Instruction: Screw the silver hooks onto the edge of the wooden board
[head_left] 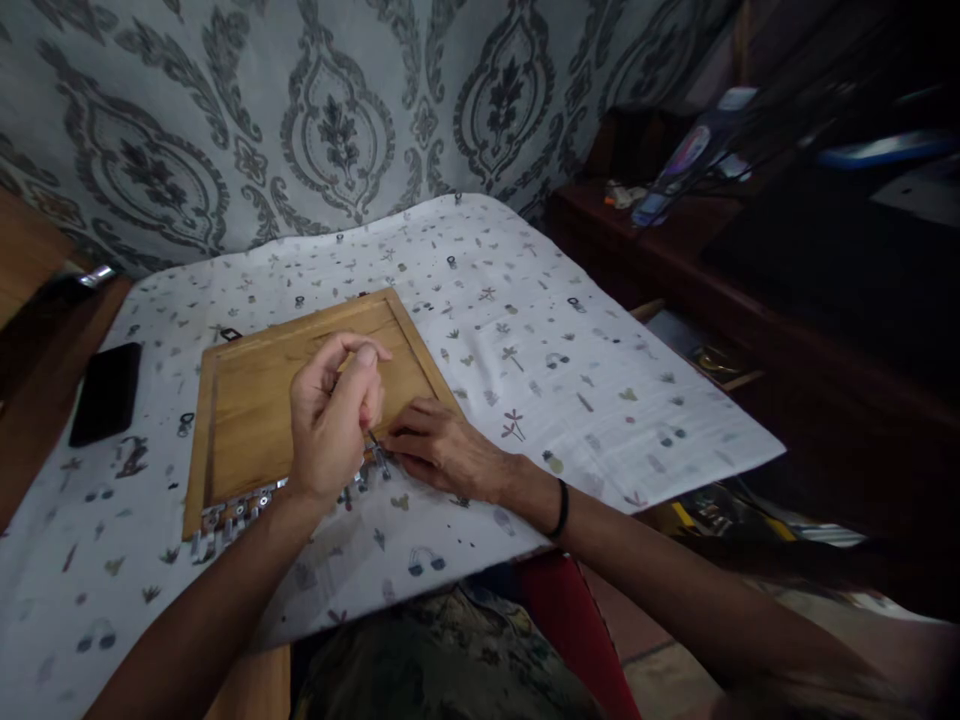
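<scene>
**Rectangular yellow-brown wooden framed board (255, 410) beneath left hand (337, 415)**

I find the board lying flat on a white printed cloth (540, 400), silver metal fittings (240, 508) along its near edge. The right hand (446, 450) covers its near right corner. Left fingers are curled, right fingers bunched beside a fitting; whether either grips, I cannot tell. A black rectangular phone (106, 393) lies left.

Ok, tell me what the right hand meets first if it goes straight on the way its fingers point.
Most likely the small metal fitting at the near edge of the wooden board, close by the right hand; whether they already touch is hard to tell.
</scene>
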